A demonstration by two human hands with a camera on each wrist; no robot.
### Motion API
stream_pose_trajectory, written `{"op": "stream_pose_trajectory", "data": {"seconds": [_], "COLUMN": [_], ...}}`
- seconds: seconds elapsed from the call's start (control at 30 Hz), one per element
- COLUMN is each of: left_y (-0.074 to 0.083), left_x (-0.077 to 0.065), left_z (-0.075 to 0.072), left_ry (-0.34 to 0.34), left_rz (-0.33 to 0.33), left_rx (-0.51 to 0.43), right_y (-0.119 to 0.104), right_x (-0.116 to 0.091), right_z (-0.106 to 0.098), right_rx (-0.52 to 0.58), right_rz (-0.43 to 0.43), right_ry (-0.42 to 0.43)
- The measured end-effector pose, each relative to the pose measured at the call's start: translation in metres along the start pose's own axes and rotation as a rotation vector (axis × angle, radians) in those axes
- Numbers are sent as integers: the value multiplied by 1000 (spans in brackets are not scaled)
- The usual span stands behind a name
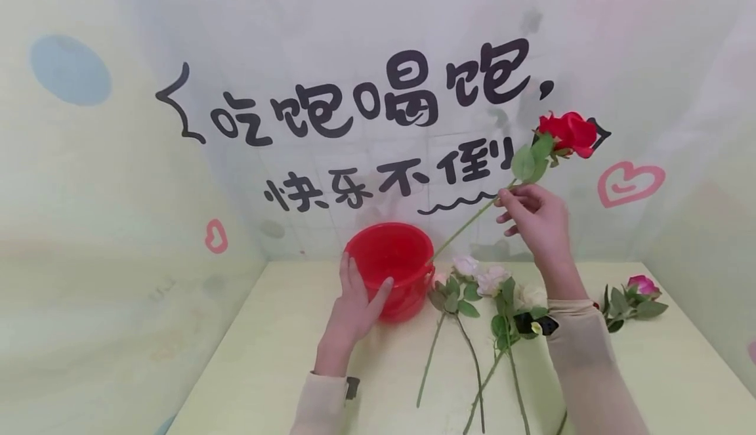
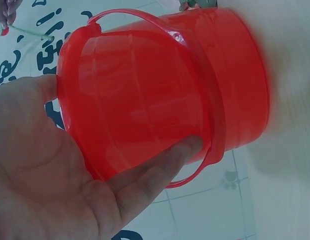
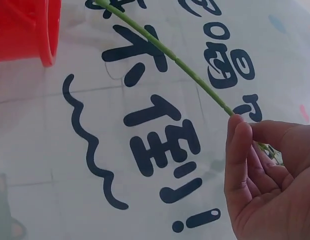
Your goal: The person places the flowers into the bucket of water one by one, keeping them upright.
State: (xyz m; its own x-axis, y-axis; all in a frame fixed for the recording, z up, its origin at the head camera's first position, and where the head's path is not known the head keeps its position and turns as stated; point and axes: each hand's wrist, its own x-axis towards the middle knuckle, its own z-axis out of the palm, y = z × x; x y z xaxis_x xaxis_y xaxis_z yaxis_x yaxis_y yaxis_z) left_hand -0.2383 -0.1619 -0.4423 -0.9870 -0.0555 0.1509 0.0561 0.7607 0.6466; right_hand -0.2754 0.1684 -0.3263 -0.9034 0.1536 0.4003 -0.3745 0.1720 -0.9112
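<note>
A red plastic bucket [image 1: 404, 300] with a thin handle stands upright on the table. My left hand [image 1: 351, 310] rests against its near left side with fingers and thumb spread and mostly straight; in the left wrist view the fingers [image 2: 145, 182] lie along the bucket wall. To the right and above, my right hand [image 1: 540, 222] pinches the green stem [image 3: 175, 59] of a red rose [image 1: 569, 134] between thumb and fingertips, just below its leaves. The rose tilts, bloom up and right. Its lower stem end appears beside the bucket's right rim; whether they touch I cannot tell.
Pale pink roses [image 1: 491, 280] with long stems lie right of the bucket, below the right hand. A magenta rose [image 1: 642, 285] lies farther right, partly behind the right sleeve. A printed wall sheet [image 1: 307, 238] rises behind the pale yellow table [image 1: 248, 356].
</note>
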Motion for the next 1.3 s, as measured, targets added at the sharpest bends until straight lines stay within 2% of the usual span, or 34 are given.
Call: {"op": "stream_pose_trajectory", "data": {"seconds": [0.2,0.43,0.73,1.07,1.3], "left_y": [-3,-1,0,-3,-4], "left_x": [-3,-1,-1,1,0], "left_z": [1,4,4,6,5], "left_ry": [13,25,36,33,24], "left_rz": [0,27,42,53,43], "left_rx": [-12,-13,-19,-13,-16], "right_y": [7,26,49,56,61], "right_x": [6,10,6,-3,-6], "right_z": [33,61,80,99,114], "right_rx": [74,-8,-23,-82,-157], "right_rz": [30,6,42,57,109], "right_ry": [-25,-68,-130,-200,-233]}}
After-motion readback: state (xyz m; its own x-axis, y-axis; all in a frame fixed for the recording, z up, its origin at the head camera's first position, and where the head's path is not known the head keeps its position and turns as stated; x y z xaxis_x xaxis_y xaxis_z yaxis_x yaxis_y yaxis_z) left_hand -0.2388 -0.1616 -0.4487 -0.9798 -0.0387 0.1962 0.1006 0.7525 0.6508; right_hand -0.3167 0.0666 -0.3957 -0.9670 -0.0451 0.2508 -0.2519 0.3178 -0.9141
